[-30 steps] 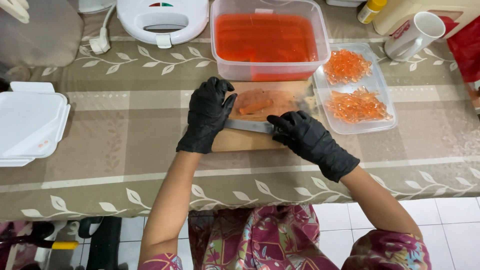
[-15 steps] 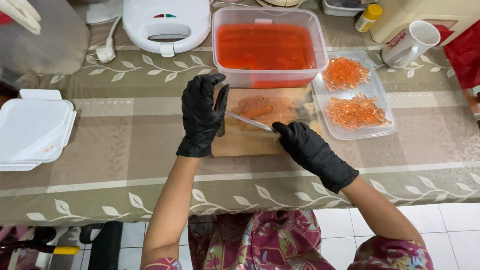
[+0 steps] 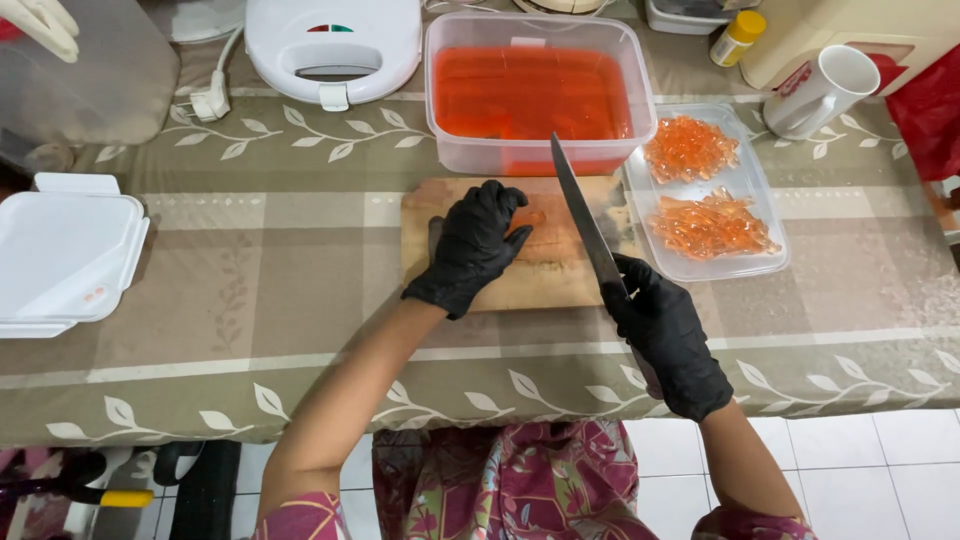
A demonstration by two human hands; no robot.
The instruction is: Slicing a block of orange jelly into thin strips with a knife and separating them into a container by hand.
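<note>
The left hand (image 3: 472, 245) lies spread on orange jelly (image 3: 545, 238) atop the cutting board (image 3: 440, 205); the right hand (image 3: 668, 338) grips a knife (image 3: 585, 222), its handle hidden.

We wear 2 black gloves — thin, glossy, snug to the fingers. The one on our left hand (image 3: 470, 245) ends in a rolled cuff at the wrist; the one on our right hand (image 3: 668, 335) wrinkles across the knuckles and stops at the wrist too. Both forearms are bare above the cuffs. Lower down, our clothing shows a busy floral print — magenta and maroon with green and pale pink patches, short sleeves in the same cloth.
</note>
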